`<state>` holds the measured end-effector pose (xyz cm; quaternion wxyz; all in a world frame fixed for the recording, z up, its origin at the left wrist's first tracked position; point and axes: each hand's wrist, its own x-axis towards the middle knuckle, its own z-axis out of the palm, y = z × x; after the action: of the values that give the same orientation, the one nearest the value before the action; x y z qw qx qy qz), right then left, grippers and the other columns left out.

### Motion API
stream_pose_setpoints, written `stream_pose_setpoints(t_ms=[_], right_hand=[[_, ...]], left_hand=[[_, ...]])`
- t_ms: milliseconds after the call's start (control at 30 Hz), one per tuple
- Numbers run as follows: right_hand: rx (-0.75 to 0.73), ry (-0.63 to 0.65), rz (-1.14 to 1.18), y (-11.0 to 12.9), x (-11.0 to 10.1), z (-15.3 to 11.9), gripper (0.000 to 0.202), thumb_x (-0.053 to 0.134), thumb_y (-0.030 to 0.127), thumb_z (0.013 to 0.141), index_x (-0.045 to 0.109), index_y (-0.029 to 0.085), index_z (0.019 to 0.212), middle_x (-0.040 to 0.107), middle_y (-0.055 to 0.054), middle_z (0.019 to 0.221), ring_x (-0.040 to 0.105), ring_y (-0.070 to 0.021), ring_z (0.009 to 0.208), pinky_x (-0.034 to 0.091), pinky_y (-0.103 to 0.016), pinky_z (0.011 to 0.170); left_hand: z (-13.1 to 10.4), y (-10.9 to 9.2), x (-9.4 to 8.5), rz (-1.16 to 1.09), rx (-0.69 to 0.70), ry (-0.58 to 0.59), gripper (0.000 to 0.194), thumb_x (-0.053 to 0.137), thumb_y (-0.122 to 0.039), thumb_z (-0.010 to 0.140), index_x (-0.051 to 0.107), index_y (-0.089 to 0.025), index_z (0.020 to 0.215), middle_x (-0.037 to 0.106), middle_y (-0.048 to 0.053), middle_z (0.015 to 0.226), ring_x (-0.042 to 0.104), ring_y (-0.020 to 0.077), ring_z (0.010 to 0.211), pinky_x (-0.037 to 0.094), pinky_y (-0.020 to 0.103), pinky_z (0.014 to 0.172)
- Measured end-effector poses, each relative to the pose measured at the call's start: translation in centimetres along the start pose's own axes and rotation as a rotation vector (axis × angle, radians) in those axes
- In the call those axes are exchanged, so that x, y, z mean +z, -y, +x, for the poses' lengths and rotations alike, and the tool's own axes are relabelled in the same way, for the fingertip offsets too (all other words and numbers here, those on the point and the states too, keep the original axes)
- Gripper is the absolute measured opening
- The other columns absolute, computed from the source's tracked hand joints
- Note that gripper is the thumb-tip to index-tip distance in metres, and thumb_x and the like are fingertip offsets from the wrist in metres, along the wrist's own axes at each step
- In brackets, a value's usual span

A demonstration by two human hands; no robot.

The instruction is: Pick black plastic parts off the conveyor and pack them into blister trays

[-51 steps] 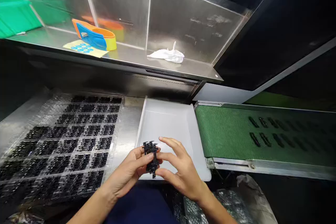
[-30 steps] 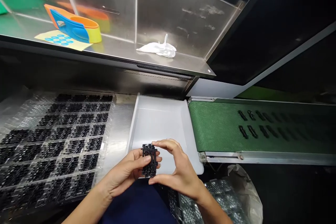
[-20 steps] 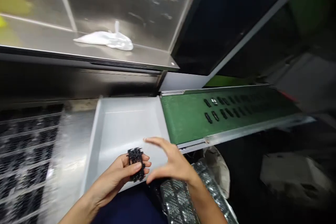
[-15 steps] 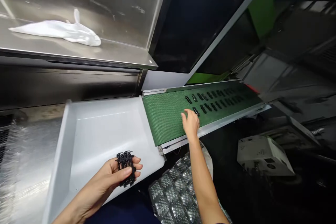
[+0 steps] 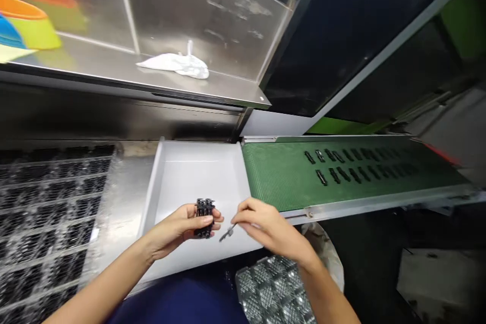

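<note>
My left hand (image 5: 186, 225) grips a small stack of black plastic parts (image 5: 204, 217), thumb across their front, above a white tray (image 5: 182, 172). Close to its right, my right hand (image 5: 266, 225) pinches one slim dark part (image 5: 228, 233) between thumb and fingertips. That part slants down towards the stack, apart from it. On the green conveyor belt (image 5: 269, 172) to the right lie two rows of similar black parts (image 5: 355, 175). The exact kind of part is too small to make out.
At left stands a clear compartment tray (image 5: 49, 223) filled with black parts. Below the belt sits an empty clear blister tray (image 5: 273, 288). A steel shelf (image 5: 114, 68) holds white gloves (image 5: 178, 64) and a yellow-orange container (image 5: 32, 23). A pale box (image 5: 440, 283) is at lower right.
My right hand has come back from the belt to beside my left hand, now with a part pinched in it. The view has swung left, bringing the filled compartment tray into sight.
</note>
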<state>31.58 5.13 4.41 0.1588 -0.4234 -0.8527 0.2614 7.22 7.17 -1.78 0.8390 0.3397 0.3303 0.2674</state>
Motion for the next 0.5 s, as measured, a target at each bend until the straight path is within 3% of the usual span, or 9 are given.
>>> stream_pose_setpoints(t_ms=[67,167,367,500], right_hand=[[-0.099,-0.066,0.074,2.7,2.4,1.4,0.022,0.050,0.018,0.096,0.069,0.023,0.107,0.066,-0.005,0.100,0.064,-0.0170,0.092,0.052,-0.027,0.082],[-0.112,-0.223,0.204,4.8,5.8,3.4,0.017,0.056,0.022,0.094,0.065,0.023,0.108,0.070,-0.004,0.098,0.067,-0.0176,0.090,0.054,-0.028,0.083],[-0.040,-0.416,0.412,6.7,11.0,5.9,0.011,0.063,0.016,0.088,0.067,0.022,0.097,0.073,-0.004,0.096,0.069,-0.0184,0.091,0.057,-0.031,0.084],[-0.003,-0.484,0.577,7.9,13.3,6.8,0.007,0.067,0.019,0.086,0.067,0.020,0.092,0.073,-0.004,0.094,0.071,-0.0190,0.092,0.060,-0.032,0.083]], left_hand=[[-1.5,0.2,-0.9,-0.039,-0.040,0.047,0.025,0.080,-0.029,0.073,0.075,-0.013,0.092,0.074,0.009,0.085,0.065,0.0204,0.083,0.049,0.030,0.078],[-4.1,0.9,-1.8,-0.116,-0.024,0.018,0.024,0.083,-0.028,0.070,0.075,-0.014,0.088,0.073,0.006,0.082,0.062,0.0159,0.073,0.047,0.025,0.069],[-8.2,2.5,-3.2,-0.334,0.048,-0.180,0.023,0.083,-0.025,0.070,0.074,-0.016,0.089,0.074,0.006,0.088,0.065,0.0185,0.082,0.048,0.028,0.076],[-10.1,3.0,-4.1,-0.440,0.044,-0.168,0.027,0.085,-0.026,0.068,0.073,-0.015,0.090,0.075,0.008,0.090,0.068,0.0223,0.087,0.050,0.030,0.076]])
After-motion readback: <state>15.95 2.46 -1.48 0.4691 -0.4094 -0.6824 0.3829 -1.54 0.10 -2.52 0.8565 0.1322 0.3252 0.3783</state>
